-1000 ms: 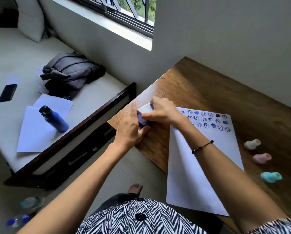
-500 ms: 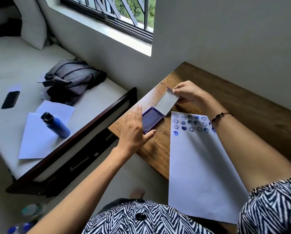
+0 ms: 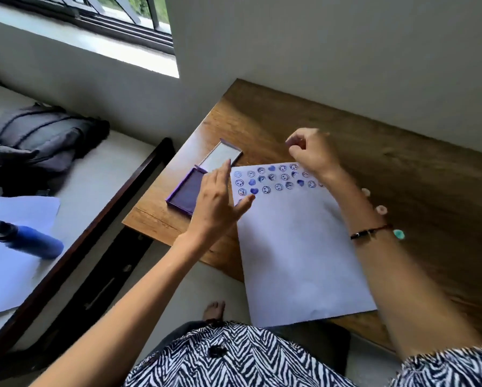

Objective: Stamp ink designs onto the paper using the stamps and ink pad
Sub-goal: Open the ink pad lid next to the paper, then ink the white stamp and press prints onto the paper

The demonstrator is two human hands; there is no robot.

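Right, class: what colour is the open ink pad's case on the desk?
Purple; the ink pad shows best in the head view.

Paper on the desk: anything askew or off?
Yes. The paper lies skewed to the table edges, and its near-left corner overhangs the front edge, unsupported. Stamping there could flex or shift it. The ink pad sits open with the lid flat, close to the table's left edge. No spills visible.

We see a purple ink pad [image 3: 188, 191] with a silvery-grey lid [image 3: 220, 157], white paper [image 3: 295, 247] bearing blue smileys and hearts [image 3: 273, 178], a brown wood-grain table [image 3: 401, 177], a blue bottle [image 3: 30, 238] with a black cap, and a black-and-white zebra-striped garment [image 3: 234, 358].
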